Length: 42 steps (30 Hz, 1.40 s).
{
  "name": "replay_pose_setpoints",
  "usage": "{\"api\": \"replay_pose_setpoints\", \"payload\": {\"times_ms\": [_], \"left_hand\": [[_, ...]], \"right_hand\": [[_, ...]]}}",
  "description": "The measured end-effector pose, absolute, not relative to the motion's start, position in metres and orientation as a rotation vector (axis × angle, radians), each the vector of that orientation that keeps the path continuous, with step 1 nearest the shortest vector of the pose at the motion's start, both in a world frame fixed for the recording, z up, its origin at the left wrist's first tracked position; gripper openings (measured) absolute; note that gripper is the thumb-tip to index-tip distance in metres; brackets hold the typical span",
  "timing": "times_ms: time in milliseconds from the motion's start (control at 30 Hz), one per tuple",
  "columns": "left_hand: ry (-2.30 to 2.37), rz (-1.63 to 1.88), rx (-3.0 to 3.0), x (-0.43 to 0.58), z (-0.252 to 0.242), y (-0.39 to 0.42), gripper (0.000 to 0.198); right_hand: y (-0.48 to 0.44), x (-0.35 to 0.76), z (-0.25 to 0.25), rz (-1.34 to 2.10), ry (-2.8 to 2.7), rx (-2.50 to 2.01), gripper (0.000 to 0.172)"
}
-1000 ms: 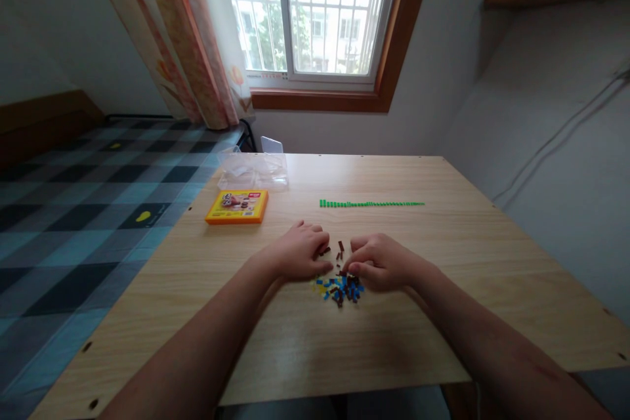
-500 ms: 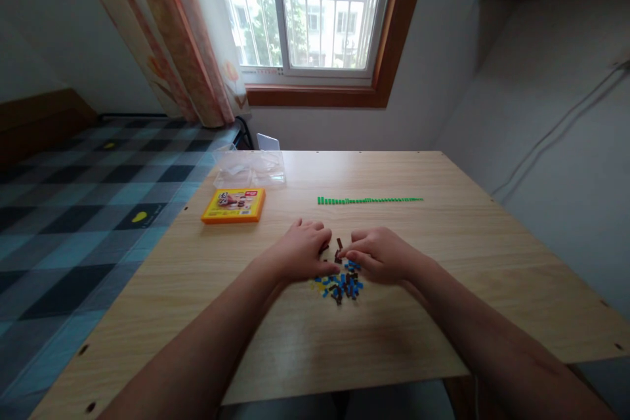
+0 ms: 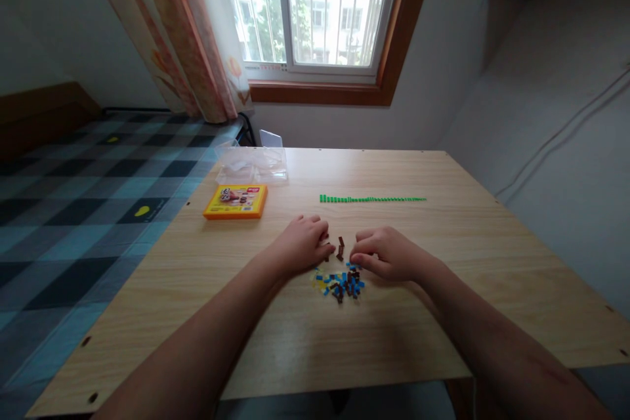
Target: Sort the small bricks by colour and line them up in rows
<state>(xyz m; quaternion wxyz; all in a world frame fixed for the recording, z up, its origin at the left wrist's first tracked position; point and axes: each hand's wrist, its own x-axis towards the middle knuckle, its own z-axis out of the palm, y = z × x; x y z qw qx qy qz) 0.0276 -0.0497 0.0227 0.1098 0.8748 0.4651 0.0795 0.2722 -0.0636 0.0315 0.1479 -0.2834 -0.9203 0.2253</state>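
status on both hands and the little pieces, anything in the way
Left hand left of brown pieces, grip unclear. Right hand right of them, grip unclear. Mixed pile loose, nearer the camera. No obstruction seen; green row beyond both hands.

- Left hand (image 3: 304, 244), bare
- Right hand (image 3: 385, 253), bare
- Left forearm (image 3: 216, 318), bare, narrowing toward the wrist
- Right forearm (image 3: 485, 318), bare, with a faint, streaky mark (image 3: 555, 374)

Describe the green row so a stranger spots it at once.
Find the wooden table in front of the window. On its far half, beyond the right hand, small green pieces form a thin row. Unlike the jumbled blue, brown and yellow pile, they are all one colour and lined up.
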Motion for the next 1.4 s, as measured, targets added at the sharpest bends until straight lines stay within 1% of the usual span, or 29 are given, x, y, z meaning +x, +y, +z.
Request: {"api": "replay_pose_setpoints", "payload": {"times_ms": [100,233,400,467,533,633,733,833,1000,1167,1267,1333,1400], "left_hand": [[1.46,0.353,2.505,0.025,0.022,-0.047,0.022],[1.506,0.576,2.427,0.019,0.023,-0.044,0.019],[1.412,0.582,2.437,0.011,0.024,-0.04,0.018],[1.304,0.529,2.462,0.009,0.025,-0.039,0.024],[1.207,0.452,2.49,0.007,0.026,-0.038,0.035],[1.159,0.346,2.509,0.007,0.028,-0.039,0.048],[1.143,0.3,2.52,0.009,0.029,-0.041,0.053],[1.14,0.295,2.53,0.012,0.027,-0.041,0.049],[1.225,0.379,2.532,0.014,0.022,-0.039,0.03],[1.132,0.419,2.44,0.008,0.023,-0.037,0.034],[1.114,0.423,2.204,0.001,0.021,-0.032,0.028],[1.111,0.425,2.047,-0.005,0.017,-0.028,0.029],[1.11,0.406,2.002,-0.009,0.014,-0.024,0.024]], "right_hand": [[-0.062,0.271,0.028,0.65,-2.633,-0.874,0.04],[-0.056,0.275,0.023,0.632,-2.603,-0.9,0.042],[-0.051,0.279,0.018,0.614,-2.549,-0.892,0.044],[-0.052,0.278,0.017,0.649,-2.545,-0.841,0.044],[-0.055,0.275,0.017,0.675,-2.557,-0.788,0.041],[-0.059,0.27,0.016,0.681,-2.582,-0.757,0.037],[-0.059,0.267,0.013,0.666,-2.606,-0.779,0.036],[-0.057,0.268,0.011,0.612,-2.582,-0.848,0.037],[-0.05,0.274,0.011,0.586,-2.495,-0.893,0.039],[-0.046,0.28,0.01,0.639,-2.524,-0.905,0.04],[-0.046,0.279,0.009,0.67,-2.509,-0.903,0.041],[-0.047,0.278,0.01,0.68,-2.505,-0.859,0.044],[-0.048,0.275,0.01,0.696,-2.518,-0.81,0.045]]}}
